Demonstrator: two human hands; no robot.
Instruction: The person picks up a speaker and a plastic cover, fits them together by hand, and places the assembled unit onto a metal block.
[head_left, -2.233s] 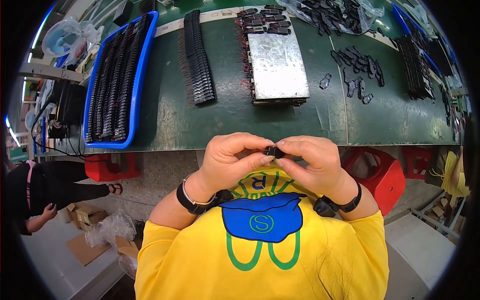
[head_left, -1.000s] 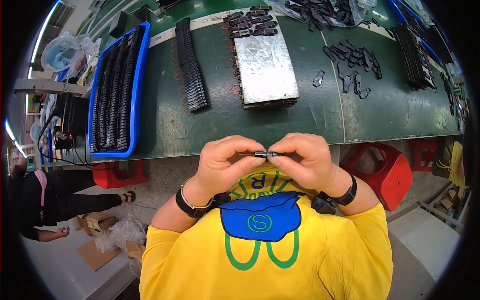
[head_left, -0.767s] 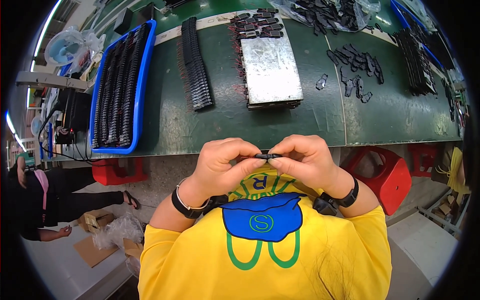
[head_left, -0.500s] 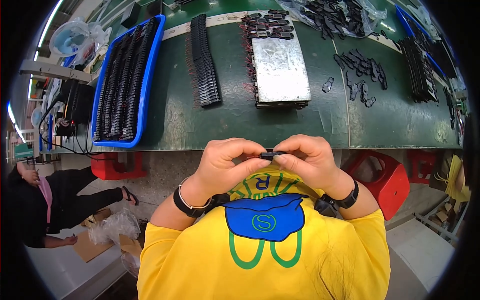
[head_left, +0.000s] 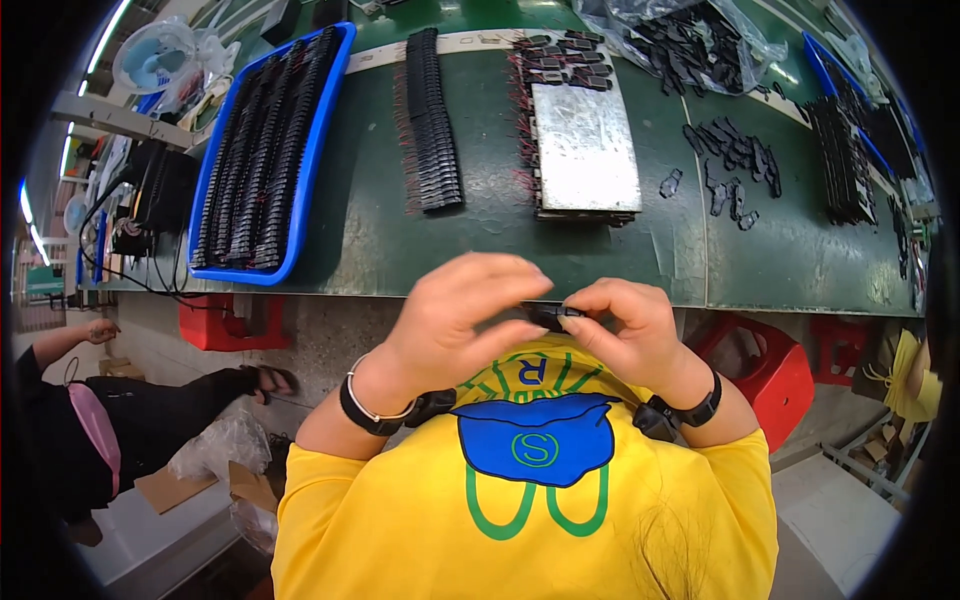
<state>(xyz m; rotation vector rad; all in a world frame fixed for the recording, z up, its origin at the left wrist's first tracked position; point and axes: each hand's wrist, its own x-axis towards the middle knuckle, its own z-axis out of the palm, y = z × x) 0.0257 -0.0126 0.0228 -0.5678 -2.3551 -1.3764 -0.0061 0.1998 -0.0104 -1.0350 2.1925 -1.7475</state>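
Observation:
In front of my chest, at the table's near edge, my right hand (head_left: 635, 322) pinches a small black plastic part (head_left: 563, 312) between thumb and fingers. My left hand (head_left: 462, 312) is beside it with thumb and fingers apart, holding nothing that I can see. Past the hands lies a metal plate (head_left: 588, 150) on a stack, with black parts on red wires (head_left: 565, 62) along its far end and left side. A tight row of black parts with thin wires (head_left: 434, 125) is to its left. Right of the plate are a single dark piece (head_left: 671, 183) and loose black pieces (head_left: 735, 150).
A blue tray (head_left: 318, 150) filled with rows of black parts stands at the left. At the far right are a plastic bag of black pieces (head_left: 690, 45) and stacked black strips (head_left: 840, 160). Red stools (head_left: 765, 375) are below the table; another person (head_left: 150, 420) is at left.
My left hand has let go of the black part and opened, its fingers lifting away. The right hand keeps hold of it. The view has shifted slightly; the person at left has moved.

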